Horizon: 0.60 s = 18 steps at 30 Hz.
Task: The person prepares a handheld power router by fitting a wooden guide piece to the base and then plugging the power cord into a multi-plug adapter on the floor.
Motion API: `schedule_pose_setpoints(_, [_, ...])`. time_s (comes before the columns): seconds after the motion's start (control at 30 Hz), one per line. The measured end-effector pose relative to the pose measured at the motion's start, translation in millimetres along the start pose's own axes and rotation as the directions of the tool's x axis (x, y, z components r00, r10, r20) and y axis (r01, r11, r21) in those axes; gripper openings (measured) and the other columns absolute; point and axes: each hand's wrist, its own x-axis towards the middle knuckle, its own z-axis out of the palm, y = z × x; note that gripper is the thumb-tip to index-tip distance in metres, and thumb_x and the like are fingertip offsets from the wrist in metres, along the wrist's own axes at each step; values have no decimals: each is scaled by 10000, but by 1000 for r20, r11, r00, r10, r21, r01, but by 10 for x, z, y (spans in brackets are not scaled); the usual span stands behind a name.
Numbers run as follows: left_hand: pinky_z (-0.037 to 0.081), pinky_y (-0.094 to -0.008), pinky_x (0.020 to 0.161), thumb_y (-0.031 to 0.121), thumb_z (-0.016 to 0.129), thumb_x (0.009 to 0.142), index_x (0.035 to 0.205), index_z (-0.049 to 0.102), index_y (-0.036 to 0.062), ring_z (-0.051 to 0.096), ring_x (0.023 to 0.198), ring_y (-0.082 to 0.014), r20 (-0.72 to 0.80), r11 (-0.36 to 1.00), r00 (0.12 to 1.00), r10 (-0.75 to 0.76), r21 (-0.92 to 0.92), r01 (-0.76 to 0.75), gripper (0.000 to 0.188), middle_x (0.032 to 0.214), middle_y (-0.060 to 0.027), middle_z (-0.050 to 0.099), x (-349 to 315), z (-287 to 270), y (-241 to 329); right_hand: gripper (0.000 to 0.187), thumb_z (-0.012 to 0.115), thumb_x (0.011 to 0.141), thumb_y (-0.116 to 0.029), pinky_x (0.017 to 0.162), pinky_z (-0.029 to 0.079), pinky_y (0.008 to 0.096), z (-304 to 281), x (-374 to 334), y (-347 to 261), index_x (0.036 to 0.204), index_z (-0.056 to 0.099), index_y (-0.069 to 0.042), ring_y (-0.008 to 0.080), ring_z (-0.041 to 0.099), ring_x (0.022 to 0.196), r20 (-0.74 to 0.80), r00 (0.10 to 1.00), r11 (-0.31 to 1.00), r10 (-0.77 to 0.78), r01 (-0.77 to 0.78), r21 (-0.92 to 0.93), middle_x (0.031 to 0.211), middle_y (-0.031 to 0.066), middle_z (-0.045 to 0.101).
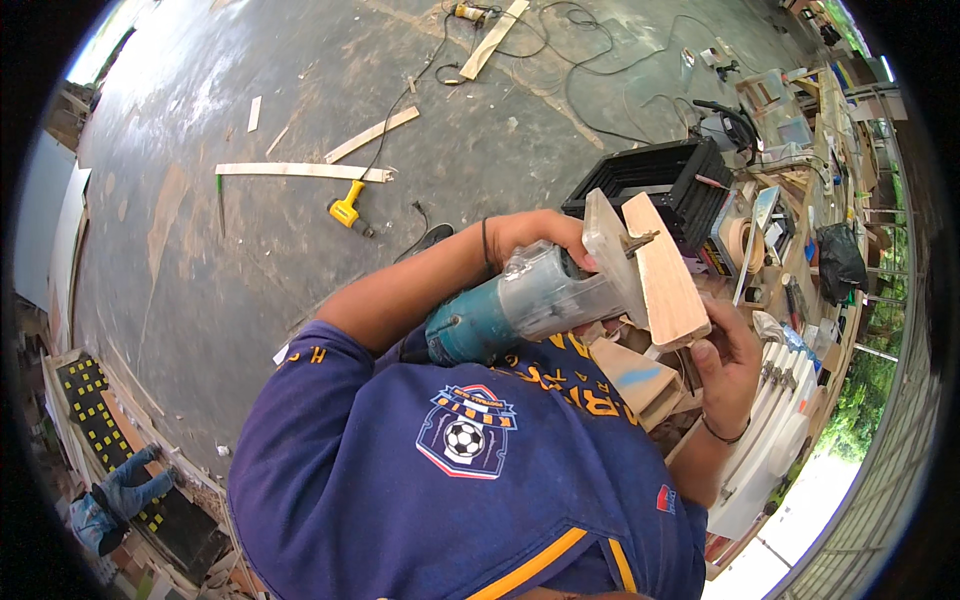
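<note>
A teal and grey trim router (510,310) lies tilted across the front of my body, its flat clear base plate (612,255) facing right. My left hand (545,240) is closed round the router near that plate. A metal router bit (638,241) sticks out past the plate, against or just beside a pale wooden block (668,280). At the block's lower end, my right hand (728,365) grips it with the thumb on the near side; the other fingers are partly hidden. Below it sits another wooden piece (635,380) with a blue paint mark.
A black crate (670,180) stands beyond the router. Along the right runs a cluttered workbench (800,250) with tools and a black bag (842,262). On the floor lie a yellow heat gun (348,208), wood strips (300,171) and cables (570,75). Another person (120,500) is at far lower left.
</note>
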Motion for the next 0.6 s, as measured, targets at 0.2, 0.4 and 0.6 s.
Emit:
schedule_pose_setpoints(0.2, [472,-348,942,61,643,789,1193,564,-57,583,1082,-220,-63,998,998,-2,-65,-2,428,1167,-145,616,-42,-68,-125,257,696,791,-93,610,418,227,-2,88,-116,1018,640,14,102,529,679,97,993,949,-69,95,-300,829,58,604])
schedule_pose_setpoints(0.4, [472,-368,941,127,665,791,1211,554,-59,589,1087,-232,-87,986,993,-81,-155,67,472,1201,-157,601,-47,-145,-194,237,689,779,-38,570,412,227,89,127,-216,1011,655,0,95,521,615,53,999,956,5,11,-292,745,46,605])
schedule_pose_setpoints(0.6, [492,-373,912,79,618,794,1212,533,-74,605,1050,-266,14,959,997,-77,-273,78,453,1162,-186,613,-29,-133,-174,248,671,802,-76,598,423,228,42,166,-150,1037,654,1,102,524,622,153,988,972,22,14,-234,751,50,607])
